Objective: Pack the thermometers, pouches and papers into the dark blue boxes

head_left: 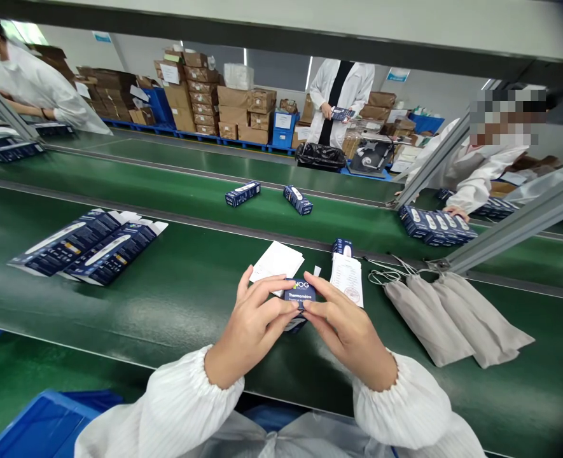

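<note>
Glossy green table (pixel 176 305), running across from left to right, with a pale reflection on its left half. Below its near edge at left, a blue crate (pixel 47 420) on a green floor (pixel 4 369). Past its far edge, a parallel green strip (pixel 180 189), with two small printed boxes (pixel 243 194) near the middle and, at right, a row of cartons (pixel 436 226) under a co-worker's hand (pixel 455 212). Farther back, a person in white (pixel 47 83) leaning in at left, stacked brown cardboard (pixel 247 113), then a standing person (pixel 343 95) in a white coat.

On the table, left to right: two dark blue sleeves (pixel 114 251) with open flaps, slanted toward the far edge; white papers (pixel 277 259) mid-table; a leaflet (pixel 347 280) against another box (pixel 342 247) at the far edge; grey cloth pouches (pixel 453 318) at right.

Toward the near edge, around the middle: left hand (pixel 250 321), fingers and thumb pinched on the thermometer box (pixel 299 296); right hand (pixel 348 324), likewise pinched on its opposite side. Printed end pointed up at the head camera, lettering upright; long axis strongly foreshortened, leading away beneath that end. Exact tilt, and any contact with the table, impossible to tell.
</note>
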`<action>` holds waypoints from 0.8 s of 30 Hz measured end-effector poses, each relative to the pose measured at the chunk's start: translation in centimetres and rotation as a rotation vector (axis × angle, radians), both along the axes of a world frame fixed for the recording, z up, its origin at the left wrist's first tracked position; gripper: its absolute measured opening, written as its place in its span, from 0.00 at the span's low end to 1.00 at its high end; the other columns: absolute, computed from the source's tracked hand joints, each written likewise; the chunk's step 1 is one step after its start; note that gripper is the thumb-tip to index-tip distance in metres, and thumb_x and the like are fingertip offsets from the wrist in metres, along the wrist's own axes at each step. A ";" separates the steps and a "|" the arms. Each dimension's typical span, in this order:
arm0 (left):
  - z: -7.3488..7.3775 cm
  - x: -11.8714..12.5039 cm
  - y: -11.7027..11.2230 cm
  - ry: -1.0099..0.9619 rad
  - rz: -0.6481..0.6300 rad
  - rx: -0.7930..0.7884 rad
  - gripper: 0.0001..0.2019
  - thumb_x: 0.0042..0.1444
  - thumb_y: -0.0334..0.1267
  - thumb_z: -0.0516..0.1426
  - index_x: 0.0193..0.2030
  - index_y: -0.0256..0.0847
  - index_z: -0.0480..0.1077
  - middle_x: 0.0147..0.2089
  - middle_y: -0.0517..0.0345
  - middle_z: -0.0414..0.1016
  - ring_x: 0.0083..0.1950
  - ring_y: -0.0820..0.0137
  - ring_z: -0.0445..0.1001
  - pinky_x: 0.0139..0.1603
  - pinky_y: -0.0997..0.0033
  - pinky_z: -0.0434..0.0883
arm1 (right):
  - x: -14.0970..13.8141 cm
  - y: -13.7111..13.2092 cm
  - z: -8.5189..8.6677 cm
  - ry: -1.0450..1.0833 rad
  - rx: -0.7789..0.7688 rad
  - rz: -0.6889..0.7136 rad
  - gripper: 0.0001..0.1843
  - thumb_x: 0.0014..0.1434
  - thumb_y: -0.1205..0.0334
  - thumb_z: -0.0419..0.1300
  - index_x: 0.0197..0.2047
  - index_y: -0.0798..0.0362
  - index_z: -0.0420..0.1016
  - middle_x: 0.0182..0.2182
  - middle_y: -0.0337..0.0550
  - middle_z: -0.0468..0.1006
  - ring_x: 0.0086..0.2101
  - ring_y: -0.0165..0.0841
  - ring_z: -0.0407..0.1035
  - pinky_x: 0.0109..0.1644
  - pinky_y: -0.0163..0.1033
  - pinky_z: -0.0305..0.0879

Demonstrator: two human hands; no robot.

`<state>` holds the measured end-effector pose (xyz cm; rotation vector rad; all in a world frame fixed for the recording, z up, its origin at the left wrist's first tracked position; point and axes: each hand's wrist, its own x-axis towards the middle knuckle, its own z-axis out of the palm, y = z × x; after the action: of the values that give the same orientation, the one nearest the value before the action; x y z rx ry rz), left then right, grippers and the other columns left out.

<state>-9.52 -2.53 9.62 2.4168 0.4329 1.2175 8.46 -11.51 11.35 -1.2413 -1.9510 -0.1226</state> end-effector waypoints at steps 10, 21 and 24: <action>-1.2 2.4 2.0 0.019 -0.031 -0.669 0.30 0.61 0.45 0.53 0.67 0.49 0.47 0.64 0.50 0.62 0.64 0.62 0.62 0.63 0.58 0.63 | 4.3 3.2 6.1 -0.191 -0.369 -0.077 0.20 0.56 0.51 0.62 0.51 0.48 0.72 0.38 0.45 0.78 0.38 0.38 0.69 0.43 0.46 0.68; -8.5 4.8 5.4 0.604 0.239 0.098 0.19 0.62 0.32 0.47 0.58 0.30 0.65 0.61 0.40 0.66 0.62 0.57 0.65 0.63 0.55 0.63 | 23.5 9.7 -1.6 0.999 -0.442 -0.798 0.14 0.58 0.54 0.58 0.40 0.57 0.71 0.27 0.44 0.73 0.25 0.30 0.68 0.30 0.39 0.73; -7.4 4.5 5.9 0.668 0.197 0.084 0.19 0.62 0.30 0.46 0.58 0.31 0.65 0.60 0.42 0.68 0.61 0.60 0.67 0.62 0.59 0.64 | 22.9 10.8 -2.1 1.025 -0.412 -0.738 0.12 0.63 0.60 0.52 0.46 0.56 0.69 0.36 0.46 0.75 0.34 0.29 0.73 0.43 0.37 0.74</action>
<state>-4.99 3.35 2.21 2.8690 0.8357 0.4600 31.40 -0.69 9.23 -1.7601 -0.6041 0.4821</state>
